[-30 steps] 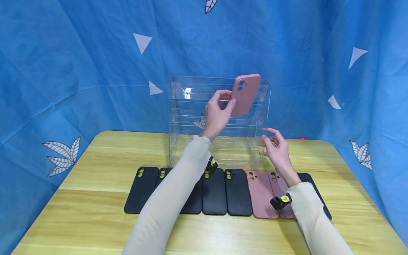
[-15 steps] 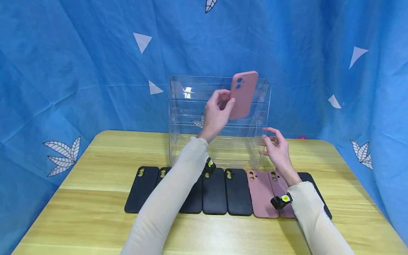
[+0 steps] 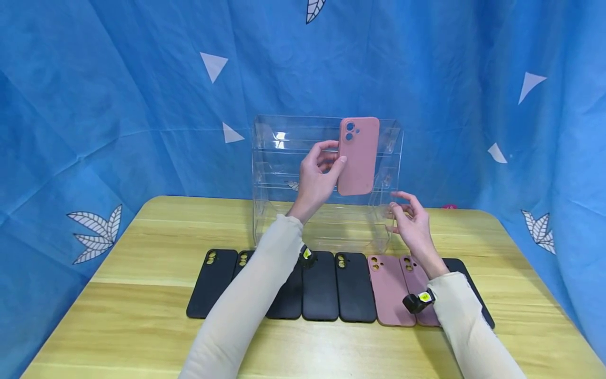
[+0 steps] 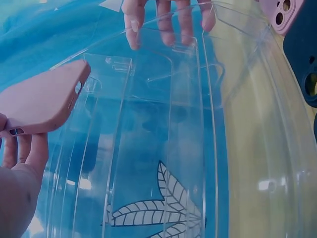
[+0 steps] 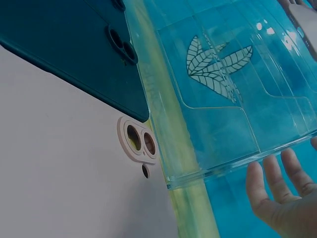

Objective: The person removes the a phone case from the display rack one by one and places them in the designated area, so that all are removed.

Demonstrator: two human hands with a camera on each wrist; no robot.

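My left hand (image 3: pixel 316 181) pinches a pink phone case (image 3: pixel 361 163) by its left edge, thumb in front and fingers behind. The case stands nearly upright before the upper right part of a clear tiered display rack (image 3: pixel 279 213), camera holes at its top. In the left wrist view the same case (image 4: pixel 44 96) shows its bottom edge with the port cutouts. At the rack's right side my right hand (image 3: pixel 413 223) has its fingers loosely extended. Its fingertips (image 5: pixel 255 171) touch or nearly touch the side panel in the right wrist view.
In front of the rack lies a row of phone cases: several black ones (image 3: pixel 355 289), two pink ones (image 3: pixel 392 292) and a black one (image 3: pixel 466 279) at the right end. My forearms cover parts of the row. A blue curtain (image 3: pixel 142 105) hangs behind the wooden table (image 3: pixel 142 252).
The pink case has turned from tilted to nearly upright and face-on, and has come lower and slightly left with my left hand. My right hand has stayed at the rack's side.
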